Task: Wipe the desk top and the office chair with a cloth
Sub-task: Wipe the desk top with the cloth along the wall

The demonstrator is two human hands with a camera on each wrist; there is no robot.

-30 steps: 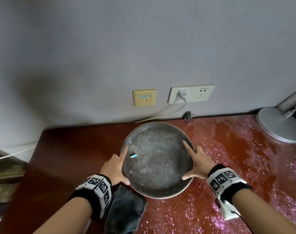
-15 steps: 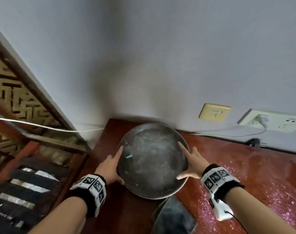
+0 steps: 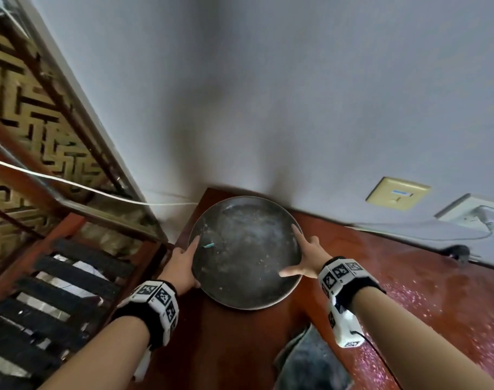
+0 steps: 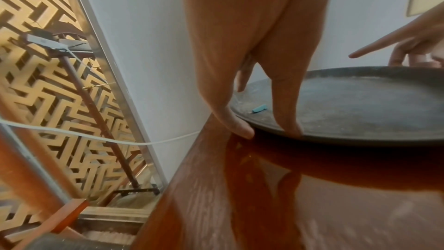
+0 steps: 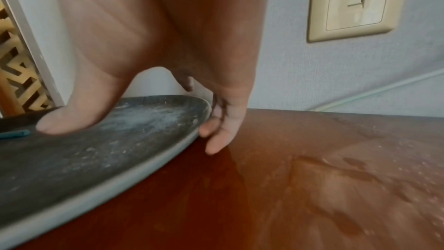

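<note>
A round, dusty grey metal tray [image 3: 246, 254] sits at the far left corner of the red-brown desk [image 3: 409, 277], against the wall. I cannot tell whether it rests on the wood or hangs just above it. My left hand [image 3: 189, 263] pinches its left rim [image 4: 336, 136], one finger [image 4: 288, 119] on top and another under the edge. My right hand [image 3: 302, 253] grips the right rim, with the thumb [image 5: 60, 123] on the tray [image 5: 96, 159] and fingers [image 5: 216, 140] outside it. A dark grey cloth [image 3: 310, 361] lies on the desk by my right forearm. A small teal scrap [image 3: 208, 245] lies in the tray.
Glittery dust covers the desk to the right. A beige wall plate [image 3: 397, 193] and a white socket [image 3: 476, 215] with a plug and cable are on the wall. Left of the desk edge [image 4: 192, 178] stand a lattice screen [image 3: 29, 122], a slatted wooden frame [image 3: 57, 277] and a white cable [image 3: 71, 184].
Both hands carried the tray leftward along the wall, from the desk's middle to its far left corner. My view swung left, so the cloth now lies to the lower right.
</note>
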